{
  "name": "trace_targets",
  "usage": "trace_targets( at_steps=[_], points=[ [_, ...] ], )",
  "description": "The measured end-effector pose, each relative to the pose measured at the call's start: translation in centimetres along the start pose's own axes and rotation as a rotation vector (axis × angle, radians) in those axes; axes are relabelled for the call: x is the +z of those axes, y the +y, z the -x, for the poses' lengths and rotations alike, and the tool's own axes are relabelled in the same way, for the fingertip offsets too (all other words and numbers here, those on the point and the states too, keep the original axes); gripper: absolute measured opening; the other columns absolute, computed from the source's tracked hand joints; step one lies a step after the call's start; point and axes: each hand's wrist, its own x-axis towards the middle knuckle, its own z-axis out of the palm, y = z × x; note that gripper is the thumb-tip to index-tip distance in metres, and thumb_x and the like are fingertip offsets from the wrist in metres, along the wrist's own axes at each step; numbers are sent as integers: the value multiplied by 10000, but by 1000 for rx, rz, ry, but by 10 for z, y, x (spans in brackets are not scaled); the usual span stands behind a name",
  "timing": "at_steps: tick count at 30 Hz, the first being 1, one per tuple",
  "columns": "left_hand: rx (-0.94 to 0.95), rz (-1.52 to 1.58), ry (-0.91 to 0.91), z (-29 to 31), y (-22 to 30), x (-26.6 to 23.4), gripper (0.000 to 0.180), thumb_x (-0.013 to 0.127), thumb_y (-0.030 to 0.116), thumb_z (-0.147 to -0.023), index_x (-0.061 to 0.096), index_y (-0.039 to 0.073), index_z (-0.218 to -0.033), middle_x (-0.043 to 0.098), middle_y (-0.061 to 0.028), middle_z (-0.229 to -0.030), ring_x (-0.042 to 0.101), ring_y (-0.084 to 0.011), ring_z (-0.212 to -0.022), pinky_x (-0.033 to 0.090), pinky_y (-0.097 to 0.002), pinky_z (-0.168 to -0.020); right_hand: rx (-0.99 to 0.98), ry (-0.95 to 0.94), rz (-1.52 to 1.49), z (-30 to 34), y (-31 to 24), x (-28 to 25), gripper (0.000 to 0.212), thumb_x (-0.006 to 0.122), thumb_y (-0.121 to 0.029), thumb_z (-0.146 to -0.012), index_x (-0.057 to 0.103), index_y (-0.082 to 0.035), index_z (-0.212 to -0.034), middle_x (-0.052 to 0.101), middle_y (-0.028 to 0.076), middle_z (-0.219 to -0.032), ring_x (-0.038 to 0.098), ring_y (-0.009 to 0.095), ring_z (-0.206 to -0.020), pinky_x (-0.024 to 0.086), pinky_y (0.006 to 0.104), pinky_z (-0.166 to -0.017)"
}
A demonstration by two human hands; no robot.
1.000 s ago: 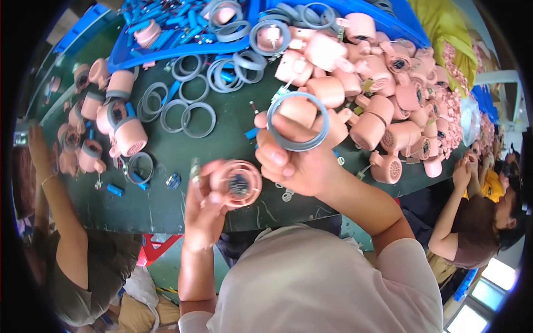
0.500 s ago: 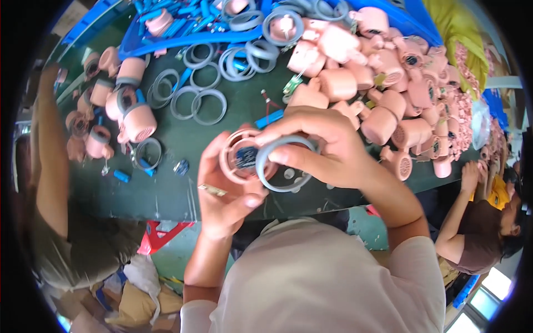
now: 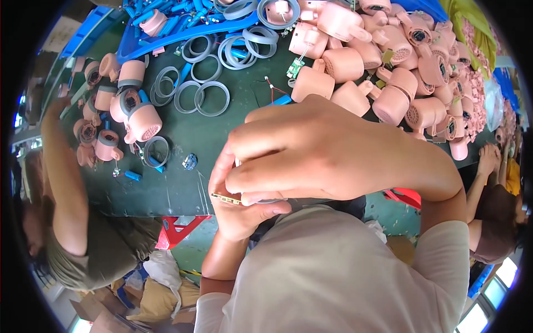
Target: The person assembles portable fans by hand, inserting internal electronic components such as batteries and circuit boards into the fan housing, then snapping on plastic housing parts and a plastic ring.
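My right hand (image 3: 316, 150) is raised close to the camera, its fingers curled down over what both hands hold. My left hand (image 3: 244, 213) cups the same thing from below, thumb up along its left side. The round pink housing and the grey ring are almost wholly hidden between the hands. Only a thin grey edge (image 3: 266, 201) and a small gold-edged circuit strip (image 3: 225, 198) stick out by my left thumb. Both hands hover over the near edge of the dark green table (image 3: 177, 183).
Loose grey rings (image 3: 211, 99) lie on the table, with pink housings at the left (image 3: 143, 122) and a big pile at the right (image 3: 411, 83). A blue tray (image 3: 183, 28) stands at the back. A co-worker's arm (image 3: 66, 183) reaches in from the left; another person (image 3: 494, 222) sits right. A red stool (image 3: 177, 230) stands below.
Both hands have drawn up toward the camera. My right hand brought the grey ring onto the pink housing in my left and now covers both.
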Motion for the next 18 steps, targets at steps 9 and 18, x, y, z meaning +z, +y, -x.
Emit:
trace_targets(
  at_steps=[9,18],
  points=[
    [37,-72,-42,3,-8,-10,761,931,110,-512,538,-24,-1151,644,-82,-1037,633,-148,-922,518,-296,-819,3,-239,43,-6,-3,-13,67,615,-96,-754,556,-63,-760,592,16,-898,584,183,-781,451,312,-495],
    [21,-105,-90,-3,-11,-11,744,924,118,-534,538,-40,-1149,631,-85,-1078,618,-150,-957,512,-292,-828,-16,-294,96,0,4,-10,98,612,-102,-752,560,-48,-814,540,25,-829,575,184,-768,437,322,-492]
  ],
)
